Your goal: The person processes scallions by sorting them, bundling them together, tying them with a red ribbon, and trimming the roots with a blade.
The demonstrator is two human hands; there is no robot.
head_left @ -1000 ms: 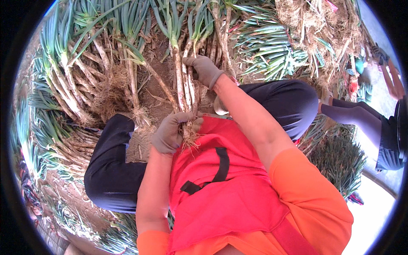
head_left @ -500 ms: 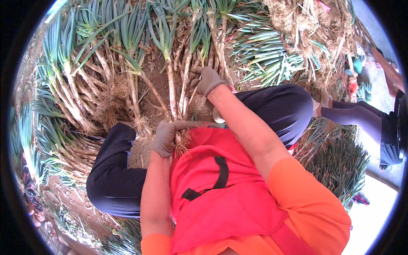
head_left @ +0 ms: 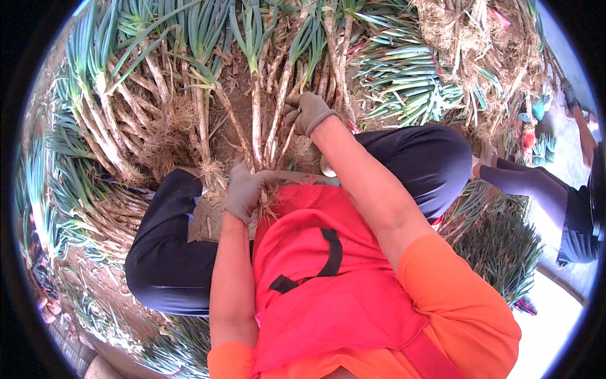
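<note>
My left hand (head_left: pixel 245 192), in a grey glove, is wrapped round the root ends of several long green onions (head_left: pixel 256 120) in front of my lap. Their pale stalks fan upward from the fist to green tops, and the roots hang below it. My right hand (head_left: pixel 311 114), gloved too, is closed at the right side of this bunch. Its curled fingers pinch a thin pale green onion stalk (head_left: pixel 287 142) that slants down toward the left hand. The fingertips are partly hidden.
Green onions with dry roots (head_left: pixel 167 136) lie heaped at the left. More green tops (head_left: pixel 404 82) and a root pile (head_left: pixel 467 38) are at the far right. My knees (head_left: pixel 416 158) flank the bunch. Another person's legs (head_left: pixel 524 180) show at the right.
The view has shifted slightly. Both hands stay at the bunch; the right hand is a little lower against the stalks, still closed.
</note>
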